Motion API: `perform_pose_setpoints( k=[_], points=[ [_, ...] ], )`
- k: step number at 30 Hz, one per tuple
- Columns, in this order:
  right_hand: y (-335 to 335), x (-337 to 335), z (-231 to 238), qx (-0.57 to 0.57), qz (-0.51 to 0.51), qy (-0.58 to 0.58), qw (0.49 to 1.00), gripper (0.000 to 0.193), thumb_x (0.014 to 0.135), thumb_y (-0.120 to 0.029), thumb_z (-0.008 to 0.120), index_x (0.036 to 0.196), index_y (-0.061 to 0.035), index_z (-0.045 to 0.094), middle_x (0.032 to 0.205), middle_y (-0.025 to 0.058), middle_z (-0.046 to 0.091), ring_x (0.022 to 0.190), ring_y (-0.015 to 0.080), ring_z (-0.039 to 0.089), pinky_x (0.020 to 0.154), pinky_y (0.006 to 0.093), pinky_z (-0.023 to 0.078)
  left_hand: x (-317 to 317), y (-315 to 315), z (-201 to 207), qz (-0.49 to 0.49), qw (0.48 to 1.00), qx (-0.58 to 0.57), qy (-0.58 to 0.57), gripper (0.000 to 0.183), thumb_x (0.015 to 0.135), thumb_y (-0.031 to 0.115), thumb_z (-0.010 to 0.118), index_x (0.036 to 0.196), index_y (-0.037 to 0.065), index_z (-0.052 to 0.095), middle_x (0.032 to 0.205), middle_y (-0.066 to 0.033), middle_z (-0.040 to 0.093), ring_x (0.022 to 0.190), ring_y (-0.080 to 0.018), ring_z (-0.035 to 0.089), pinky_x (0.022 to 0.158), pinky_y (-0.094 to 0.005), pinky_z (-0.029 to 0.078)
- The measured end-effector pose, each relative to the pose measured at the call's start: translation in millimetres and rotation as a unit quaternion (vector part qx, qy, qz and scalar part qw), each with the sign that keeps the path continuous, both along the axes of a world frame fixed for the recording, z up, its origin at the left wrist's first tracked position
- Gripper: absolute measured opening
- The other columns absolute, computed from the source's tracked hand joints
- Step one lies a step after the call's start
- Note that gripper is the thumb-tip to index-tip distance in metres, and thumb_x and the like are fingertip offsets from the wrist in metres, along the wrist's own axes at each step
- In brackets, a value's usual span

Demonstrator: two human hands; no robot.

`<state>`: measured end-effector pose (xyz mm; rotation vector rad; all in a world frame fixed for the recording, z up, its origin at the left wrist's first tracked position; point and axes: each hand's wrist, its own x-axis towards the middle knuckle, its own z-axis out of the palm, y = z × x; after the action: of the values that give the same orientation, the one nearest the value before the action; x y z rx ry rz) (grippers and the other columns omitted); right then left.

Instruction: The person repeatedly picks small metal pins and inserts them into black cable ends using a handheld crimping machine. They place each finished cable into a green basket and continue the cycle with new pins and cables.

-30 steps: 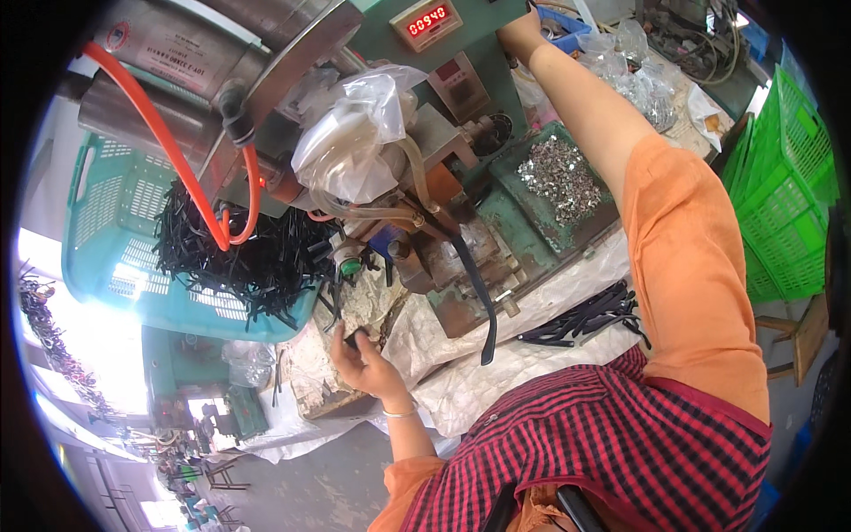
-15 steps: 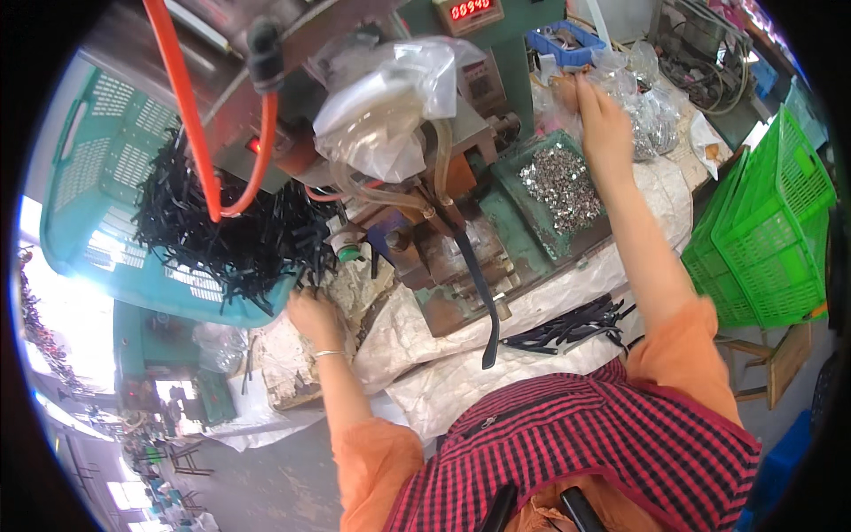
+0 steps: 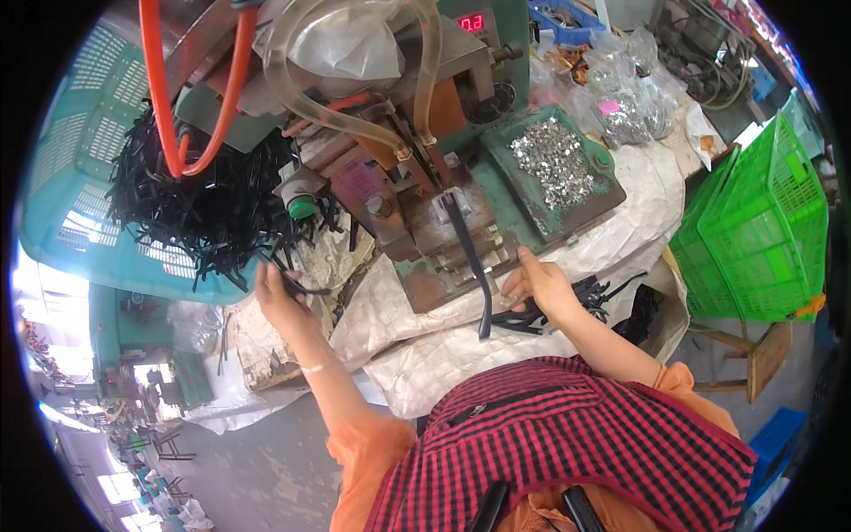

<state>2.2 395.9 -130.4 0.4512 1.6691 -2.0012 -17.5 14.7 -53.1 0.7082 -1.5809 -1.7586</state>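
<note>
A long black glasses temple sticks out of the press toward me, its inner end in the metal jig and its curved tip hanging over the front edge. My right hand is just right of this temple, fingers apart and holding nothing. Beside the teal basket, my left hand pinches another black temple, partly hidden by the fingers. A tangled heap of black temples fills the basket. More temples lie on the pale cloth beyond my right hand.
Small shiny metal pieces lie on a green metal plate right of the jig. Behind are clear plastic bags and a blue tray. Orange air hoses loop at upper left. Stacked green crates stand at right.
My right hand has come down from the bags at the back to the press's front. My left hand has drawn back slightly from the heap, a temple now visible in it.
</note>
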Motion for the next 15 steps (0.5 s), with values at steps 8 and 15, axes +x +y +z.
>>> perform_pose_setpoints(
  k=[8, 15],
  points=[
    [16, 8, 4, 0.037, 0.048, 0.088, 0.994, 0.037, 0.102, -0.031, 0.065, 0.107, 0.0054, 0.071, 0.091, 0.0172, 0.075, 0.07, 0.0209, 0.073, 0.069, 0.0302, 0.057, 15, 62, 18, -0.228, 0.968, 0.041, 0.101, 0.038, 0.108, 0.024, 0.052, 0.136, -0.002, 0.054, 0.125, -0.0205, 0.068, 0.1, -0.0279, 0.072, 0.087, -0.0351, 0.056],
    [5, 13, 55, 0.605, 0.269, 0.331, 0.672, 0.089, 0.076, -0.006, 0.065, 0.16, -0.0066, 0.032, 0.066, 0.0131, 0.07, 0.059, 0.0308, 0.07, 0.056, 0.0428, 0.055, 42, 112, 100, -0.24, 0.951, -0.086, 0.175, 0.056, 0.11, 0.049, 0.043, 0.107, -0.005, 0.061, 0.075, -0.0137, 0.064, 0.059, -0.0154, 0.059, 0.049, -0.026, 0.046]
  ],
)
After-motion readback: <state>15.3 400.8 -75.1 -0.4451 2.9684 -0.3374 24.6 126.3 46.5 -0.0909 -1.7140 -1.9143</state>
